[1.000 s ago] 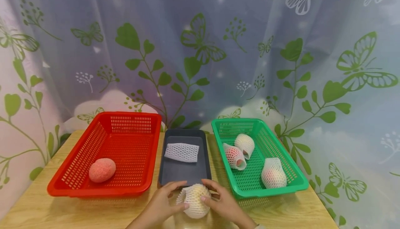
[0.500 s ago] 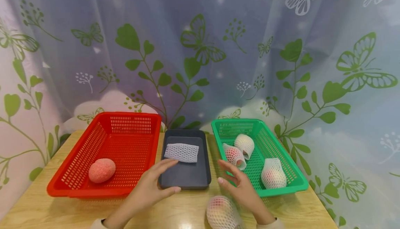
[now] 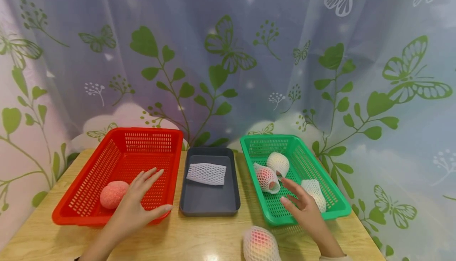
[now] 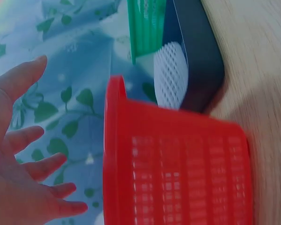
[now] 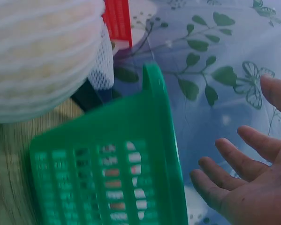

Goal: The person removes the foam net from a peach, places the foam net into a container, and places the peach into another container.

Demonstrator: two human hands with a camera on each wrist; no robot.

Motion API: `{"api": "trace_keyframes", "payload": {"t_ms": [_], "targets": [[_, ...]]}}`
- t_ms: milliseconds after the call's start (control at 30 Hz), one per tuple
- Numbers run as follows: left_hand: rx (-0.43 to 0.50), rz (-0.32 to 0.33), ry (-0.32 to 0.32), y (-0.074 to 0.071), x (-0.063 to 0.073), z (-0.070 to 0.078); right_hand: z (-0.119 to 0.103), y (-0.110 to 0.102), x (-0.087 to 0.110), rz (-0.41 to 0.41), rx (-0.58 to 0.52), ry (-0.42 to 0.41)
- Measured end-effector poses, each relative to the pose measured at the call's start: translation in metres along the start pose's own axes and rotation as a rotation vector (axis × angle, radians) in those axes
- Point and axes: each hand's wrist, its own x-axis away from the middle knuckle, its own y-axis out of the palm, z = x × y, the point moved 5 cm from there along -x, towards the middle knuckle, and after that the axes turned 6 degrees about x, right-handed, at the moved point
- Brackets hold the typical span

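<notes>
My left hand is above the front of the red basket, fingers spread and holding nothing. Its forearm passes close to a bare, rough-skinned pink round fruit lying in that basket. Over the front of the green basket is my right hand, also holding nothing, with its fingers loosely bent. On the table, to the left of that forearm, sits a pink-and-yellow round fruit in a white foam net. In the right wrist view, the netted fruit looms large at upper left.
Between the baskets lies a dark grey tray with a flat white foam net sleeve in it. Three netted fruits, among them a reddish one, rest in the green basket. A patterned curtain hangs behind the table.
Both hands held the netted fruit before the tray; they have since let go and moved apart, left hand leftward, right hand rightward. The fruit now sits further right on the table.
</notes>
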Motion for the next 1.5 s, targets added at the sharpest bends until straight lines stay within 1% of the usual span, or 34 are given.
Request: {"api": "trace_keyframes", "payload": {"t_ms": [167,300,400,567,1000,1133,1233,1333,1433,1500], "targets": [[-0.039,0.007,-0.018,-0.012,0.008,-0.009,0.006,-0.012,0.005,0.009,0.098,0.026],[-0.069,0.026,-0.023,-0.018,0.015,-0.017,0.01,-0.016,0.008,-0.003,0.148,0.059],[-0.08,0.039,-0.01,-0.019,0.017,-0.021,0.013,-0.018,0.01,-0.003,0.167,0.075],[-0.087,0.034,-0.01,-0.02,0.017,-0.022,0.017,-0.021,0.01,-0.006,0.218,0.086],[-0.09,0.023,-0.042,-0.022,0.016,-0.02,0.013,-0.019,0.007,-0.03,0.205,0.081],[-0.083,0.026,-0.036,-0.021,0.015,-0.02,0.013,-0.018,0.007,-0.033,0.194,0.077],[-0.077,0.023,-0.02,-0.021,0.013,-0.018,0.013,-0.017,0.007,-0.027,0.203,0.071],[-0.062,0.008,-0.021,-0.016,0.01,-0.015,0.012,-0.018,0.009,-0.013,0.211,0.061],[-0.043,-0.021,-0.024,-0.006,0.007,-0.009,0.011,-0.018,0.014,0.016,0.215,0.05],[-0.035,-0.043,-0.018,0.004,0.004,-0.003,0.01,-0.017,0.019,0.044,0.204,0.036]]}}
